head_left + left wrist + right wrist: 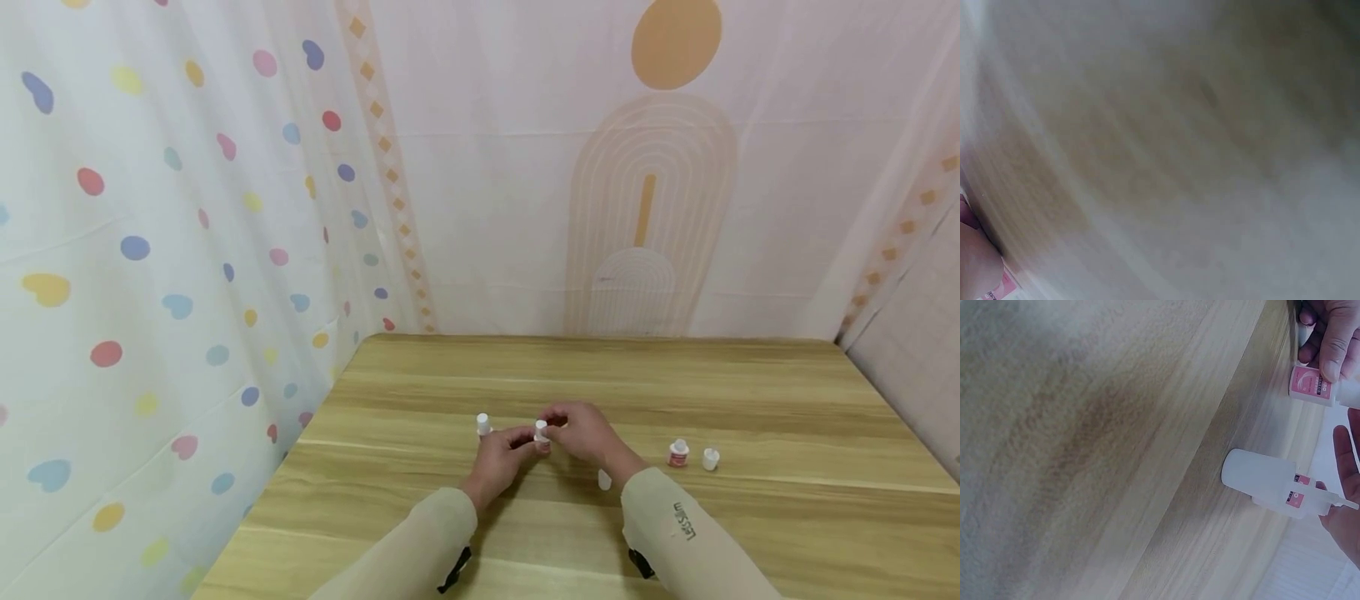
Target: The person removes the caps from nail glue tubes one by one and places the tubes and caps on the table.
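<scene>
My left hand [497, 463] holds a small white bottle with a pink label [1310, 384], its thumb across the label. Only fingers and a bit of that label show at the lower left corner of the left wrist view. The bottle stands upright with a white cap [541, 427] on top, and my right hand [583, 430] pinches this cap. Behind my left hand is another white-capped bottle [483, 423]. Below my right wrist stands a loose white cap [1259, 470]; behind it, in the right wrist view, is an uncapped bottle with a thin nozzle [1337, 501], hidden in the head view.
On the right side of the wooden table [420, 375] stands an uncapped bottle with a pink-red label [678, 454], with a loose white cap [710, 459] beside it. Patterned curtains [480, 208] hang behind and left of the table.
</scene>
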Demonstrator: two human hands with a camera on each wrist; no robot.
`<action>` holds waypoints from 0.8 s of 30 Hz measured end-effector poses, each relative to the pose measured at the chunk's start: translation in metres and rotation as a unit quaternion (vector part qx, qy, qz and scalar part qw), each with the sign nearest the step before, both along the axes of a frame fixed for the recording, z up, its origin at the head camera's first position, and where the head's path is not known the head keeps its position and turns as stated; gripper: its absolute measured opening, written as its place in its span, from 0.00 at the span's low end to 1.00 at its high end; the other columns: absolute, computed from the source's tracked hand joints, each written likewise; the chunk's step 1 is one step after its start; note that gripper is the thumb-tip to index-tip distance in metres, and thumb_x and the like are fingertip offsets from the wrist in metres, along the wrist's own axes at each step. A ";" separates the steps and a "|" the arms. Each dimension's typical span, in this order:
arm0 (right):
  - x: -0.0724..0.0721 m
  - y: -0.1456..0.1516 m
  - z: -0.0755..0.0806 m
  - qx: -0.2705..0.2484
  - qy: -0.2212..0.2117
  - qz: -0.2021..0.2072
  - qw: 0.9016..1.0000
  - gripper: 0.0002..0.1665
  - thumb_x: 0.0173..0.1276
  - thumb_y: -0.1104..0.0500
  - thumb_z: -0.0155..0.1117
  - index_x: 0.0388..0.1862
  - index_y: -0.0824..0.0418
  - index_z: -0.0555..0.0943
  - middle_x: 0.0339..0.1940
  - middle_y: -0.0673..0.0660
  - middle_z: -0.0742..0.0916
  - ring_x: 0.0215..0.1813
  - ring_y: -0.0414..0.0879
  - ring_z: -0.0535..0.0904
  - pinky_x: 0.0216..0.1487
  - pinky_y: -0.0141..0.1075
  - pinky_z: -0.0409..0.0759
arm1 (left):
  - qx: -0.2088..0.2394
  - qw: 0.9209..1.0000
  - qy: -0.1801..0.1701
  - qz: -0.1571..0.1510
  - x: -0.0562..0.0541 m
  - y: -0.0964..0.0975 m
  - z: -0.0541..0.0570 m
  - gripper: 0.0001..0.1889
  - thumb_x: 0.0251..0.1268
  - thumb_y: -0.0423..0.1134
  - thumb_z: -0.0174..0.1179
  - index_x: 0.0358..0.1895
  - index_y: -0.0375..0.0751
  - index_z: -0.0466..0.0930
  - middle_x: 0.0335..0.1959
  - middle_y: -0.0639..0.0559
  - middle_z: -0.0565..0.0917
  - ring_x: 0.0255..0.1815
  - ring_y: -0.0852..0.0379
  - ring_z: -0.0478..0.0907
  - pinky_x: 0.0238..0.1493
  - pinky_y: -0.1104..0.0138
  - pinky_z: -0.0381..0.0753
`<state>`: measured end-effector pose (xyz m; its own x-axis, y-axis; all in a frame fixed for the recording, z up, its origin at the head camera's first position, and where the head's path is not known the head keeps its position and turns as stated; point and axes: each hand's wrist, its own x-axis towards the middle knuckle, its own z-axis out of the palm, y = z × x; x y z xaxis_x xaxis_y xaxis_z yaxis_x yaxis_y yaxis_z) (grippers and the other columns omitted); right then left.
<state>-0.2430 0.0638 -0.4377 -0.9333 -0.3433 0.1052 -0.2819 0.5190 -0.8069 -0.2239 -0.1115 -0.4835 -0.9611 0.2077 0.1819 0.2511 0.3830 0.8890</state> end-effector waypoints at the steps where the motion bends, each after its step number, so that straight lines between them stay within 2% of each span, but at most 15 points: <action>1: 0.000 0.000 0.000 0.002 -0.005 -0.003 1.000 0.08 0.68 0.62 0.68 0.44 0.59 0.87 0.39 0.48 0.87 0.47 0.46 0.80 0.52 0.47 0.78 | 0.003 1.000 0.000 -0.001 0.000 0.000 0.000 0.08 0.69 0.36 0.62 0.45 0.40 0.88 0.41 0.52 0.89 0.50 0.55 0.83 0.53 0.64 0.78; 6: -0.001 0.000 0.000 0.002 -0.015 -0.005 1.000 0.09 0.67 0.59 0.69 0.45 0.58 0.87 0.38 0.47 0.86 0.46 0.45 0.79 0.52 0.46 0.77 | 0.022 1.000 0.000 -0.006 0.000 0.000 -0.001 0.08 0.69 0.34 0.62 0.45 0.38 0.88 0.41 0.48 0.89 0.49 0.52 0.83 0.52 0.64 0.79; 10: -0.001 0.001 -0.001 0.002 0.005 0.005 1.000 0.03 0.67 0.62 0.69 0.39 0.56 0.87 0.35 0.47 0.86 0.43 0.43 0.79 0.48 0.44 0.78 | 0.015 1.000 -0.003 -0.002 0.000 0.000 -0.001 0.08 0.69 0.35 0.62 0.45 0.39 0.88 0.41 0.49 0.89 0.50 0.52 0.83 0.54 0.63 0.78; 13: -0.001 0.002 -0.001 0.003 0.016 0.012 1.000 0.03 0.67 0.62 0.68 0.38 0.56 0.87 0.35 0.47 0.86 0.42 0.42 0.78 0.46 0.43 0.77 | 0.010 1.000 -0.004 -0.001 -0.001 0.001 -0.001 0.08 0.69 0.35 0.62 0.44 0.39 0.88 0.41 0.50 0.89 0.50 0.53 0.83 0.55 0.61 0.78; 24: 0.000 0.001 0.000 -0.003 -0.006 -0.005 1.000 0.06 0.66 0.60 0.70 0.42 0.57 0.87 0.36 0.47 0.86 0.44 0.44 0.79 0.50 0.45 0.78 | 0.001 1.000 -0.005 -0.002 -0.001 0.000 0.000 0.08 0.70 0.37 0.62 0.44 0.41 0.89 0.40 0.53 0.89 0.50 0.56 0.82 0.55 0.62 0.77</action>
